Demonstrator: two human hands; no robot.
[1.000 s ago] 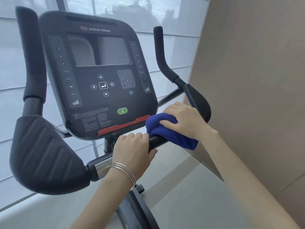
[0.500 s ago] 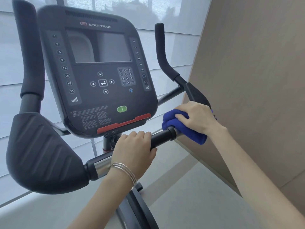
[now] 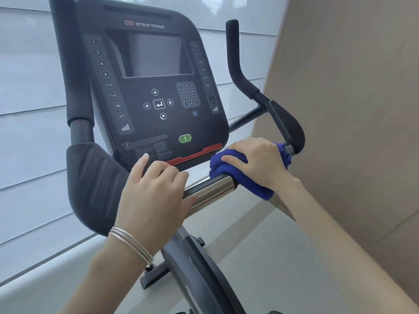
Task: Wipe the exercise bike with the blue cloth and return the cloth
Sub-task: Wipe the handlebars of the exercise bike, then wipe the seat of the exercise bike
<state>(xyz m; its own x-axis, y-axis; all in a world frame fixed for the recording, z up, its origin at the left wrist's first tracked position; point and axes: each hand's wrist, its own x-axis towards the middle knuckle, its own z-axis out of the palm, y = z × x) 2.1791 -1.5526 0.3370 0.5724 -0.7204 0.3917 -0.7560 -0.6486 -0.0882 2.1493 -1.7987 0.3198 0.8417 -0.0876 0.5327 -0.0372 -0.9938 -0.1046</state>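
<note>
The exercise bike's black console (image 3: 149, 91) fills the upper middle, with a chrome handlebar (image 3: 210, 191) running below it. My right hand (image 3: 256, 162) presses the blue cloth (image 3: 226, 164) around the bar's right part, just left of the black right elbow pad (image 3: 288, 125). The cloth is bunched and wraps over the bar. My left hand (image 3: 154, 193), with thin bracelets at the wrist, rests on the bar under the console; its fingers curl loosely and the index finger lifts toward the console's lower edge.
The black left elbow pad (image 3: 95, 186) and left upright grip (image 3: 72, 64) stand at the left, the right upright grip (image 3: 235, 62) at upper right. A beige wall panel (image 3: 351, 109) is close on the right. White blinds (image 3: 29, 109) are behind. The bike's frame (image 3: 199, 268) drops below.
My right hand slid the cloth rightward along the bar toward the right pad, then back left near the console. My left hand loosened its grip and its index finger lifted. The view shifted right.
</note>
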